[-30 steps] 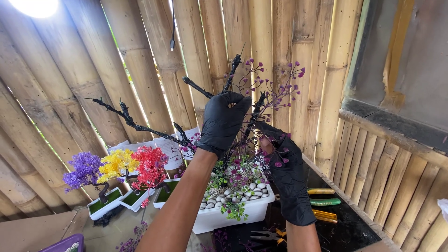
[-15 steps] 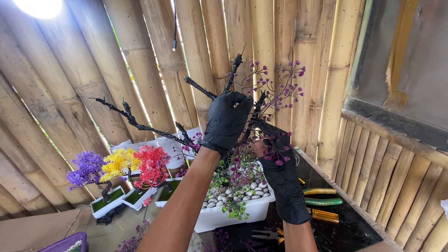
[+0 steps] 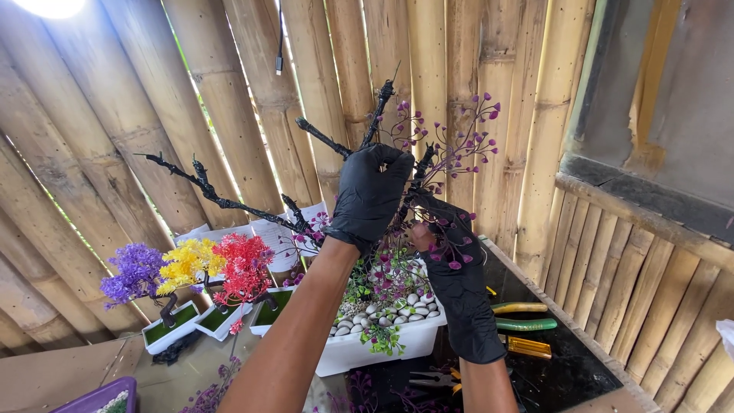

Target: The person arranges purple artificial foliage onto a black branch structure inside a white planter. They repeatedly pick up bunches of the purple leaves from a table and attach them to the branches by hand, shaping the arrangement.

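Bamboo poles wall off the whole back of my view, so I'll place everything off the white planter (image 3: 382,348) sitting mid-bench. Way off to its left there's a purple tray (image 3: 99,396) corner, then three little fake trees in small white pots: purple tree (image 3: 135,273), yellow tree (image 3: 187,262), red tree (image 3: 245,268), lined up side by side and getting closer to the planter in that order. Behind those, some white paper sheets (image 3: 264,233) lean against the bamboo.

Right above the planter rises the black wire tree (image 3: 229,203), with bare twisted branches stretching far left and up. My left hand (image 3: 371,195), black glove on, is clenched round its trunk up high. My right hand (image 3: 451,256), also gloved, sits just right of and below it, fingers pinched on a branch carrying small purple blossoms (image 3: 459,145). White pebbles (image 3: 390,306) and green sprigs fill the planter.

To the planter's right, on the dark bench (image 3: 566,375), lie pliers with yellow and green handles (image 3: 524,315), plus another pair of pliers (image 3: 432,378) just in front.
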